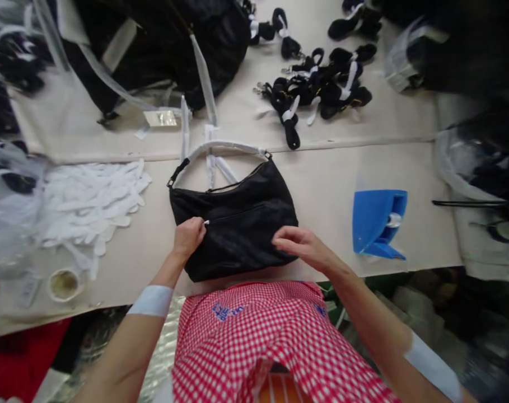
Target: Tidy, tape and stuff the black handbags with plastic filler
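A black shoulder bag lies flat on the pale table, its strap wrapped in white and arched away from me. Across the bag's front runs a zipper line. My left hand is closed at the left end of that zipper, pinching a small white-tipped piece, apparently the zipper pull. Over the bag's lower right side is my right hand, its fingers curled loosely with a gap to the thumb and nothing visible in them.
White strips are heaped at the left, near a small round cup. A blue holder stands at the right. Bundled black straps and a large black bag lie at the back. A fingertip shows at the left edge.
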Demonstrator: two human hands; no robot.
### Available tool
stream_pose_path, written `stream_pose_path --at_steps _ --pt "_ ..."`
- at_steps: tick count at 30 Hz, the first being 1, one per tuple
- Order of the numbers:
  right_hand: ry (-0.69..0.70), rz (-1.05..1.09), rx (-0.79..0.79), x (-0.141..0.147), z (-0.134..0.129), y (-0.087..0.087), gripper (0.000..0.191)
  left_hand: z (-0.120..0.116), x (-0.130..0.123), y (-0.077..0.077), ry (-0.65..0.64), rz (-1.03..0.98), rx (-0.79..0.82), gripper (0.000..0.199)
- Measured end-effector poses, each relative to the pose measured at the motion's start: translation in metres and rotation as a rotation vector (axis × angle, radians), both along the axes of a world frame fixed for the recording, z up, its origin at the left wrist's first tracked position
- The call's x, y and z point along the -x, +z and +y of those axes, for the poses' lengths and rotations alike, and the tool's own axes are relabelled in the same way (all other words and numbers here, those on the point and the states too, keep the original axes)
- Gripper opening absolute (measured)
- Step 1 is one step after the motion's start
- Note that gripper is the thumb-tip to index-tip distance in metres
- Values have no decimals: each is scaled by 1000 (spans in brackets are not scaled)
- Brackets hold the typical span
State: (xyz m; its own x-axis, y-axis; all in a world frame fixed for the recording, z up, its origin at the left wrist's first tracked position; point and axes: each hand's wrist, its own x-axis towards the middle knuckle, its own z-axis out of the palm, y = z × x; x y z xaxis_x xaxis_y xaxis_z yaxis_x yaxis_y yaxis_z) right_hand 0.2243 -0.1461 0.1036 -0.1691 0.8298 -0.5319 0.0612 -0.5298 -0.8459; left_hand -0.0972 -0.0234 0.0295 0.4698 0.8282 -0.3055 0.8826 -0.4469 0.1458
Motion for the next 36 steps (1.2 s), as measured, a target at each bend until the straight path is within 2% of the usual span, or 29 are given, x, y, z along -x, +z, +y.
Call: stream_pose_path --at_steps 2,4,7,10,15,21,29,36 --pt "255 -94 -329 44 61 -5 19 3 1 0 11 -19 59 18" --pt "486 -210 -509 78 110 -23 14 11 1 2 9 -25 146 17" --pt "825 -352 -594 107 154 -57 15 29 -1 6 -27 -3 285 18" --pt "1025 -408 -617 120 170 -79 18 48 -4 9 -92 17 411 23" --pt "1075 -431 -600 130 179 -84 22 67 -10 10 -191 44 537 28" --pt "1055 -555 -534 140 179 -81 22 76 -13 6 -254 74 562 29" --pt "993 -715 -434 150 172 -78 25 71 -11 10 -287 58 528 28" --pt "1016 -809 -412 154 160 -68 28 62 -9 12 -252 -3 535 27"
